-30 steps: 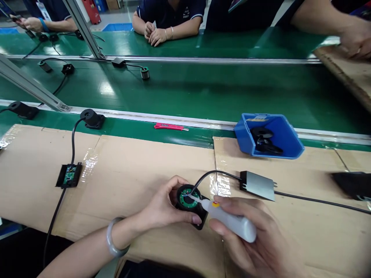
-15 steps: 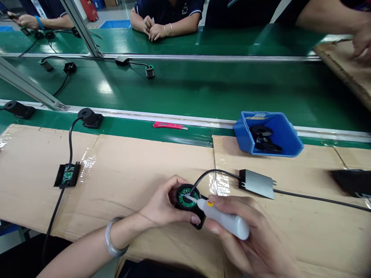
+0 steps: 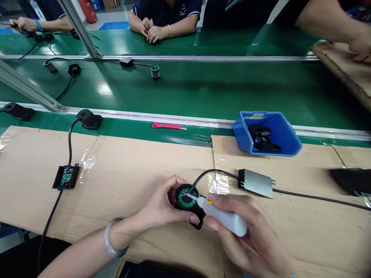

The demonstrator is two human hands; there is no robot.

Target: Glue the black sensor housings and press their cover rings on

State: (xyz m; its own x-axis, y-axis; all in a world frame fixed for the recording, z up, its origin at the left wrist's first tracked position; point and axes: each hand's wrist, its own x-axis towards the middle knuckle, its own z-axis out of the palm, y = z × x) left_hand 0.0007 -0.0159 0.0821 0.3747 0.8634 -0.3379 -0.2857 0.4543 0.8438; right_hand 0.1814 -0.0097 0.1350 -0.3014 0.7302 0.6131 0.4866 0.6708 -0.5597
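Observation:
My left hand (image 3: 166, 206) is wrapped round a black round housing (image 3: 198, 212) with a green circuit ring (image 3: 184, 200) in its open top. In my right hand (image 3: 252, 231) is a white squeeze bottle (image 3: 226, 218), tilted so that its thin nozzle points at the ring; whether the tip touches it I cannot tell. A black cable (image 3: 207, 172) runs from the housing to a box with a grey metal cover (image 3: 257, 183), which lies on the cardboard (image 3: 139, 162) to the right.
A blue bin (image 3: 286, 137) with black parts stands behind my right hand. A red cutter (image 3: 166, 126) lies near the rail. At the left is an opened box (image 3: 66, 177) cabled to a black housing (image 3: 88, 119). Co-workers' hands (image 3: 155, 33) rest across the belt (image 3: 203, 90).
The bottle and my right hand have shifted very slightly left. On the belt, the cabled parts have moved a little to the right. A co-worker's hand at the upper right has moved left.

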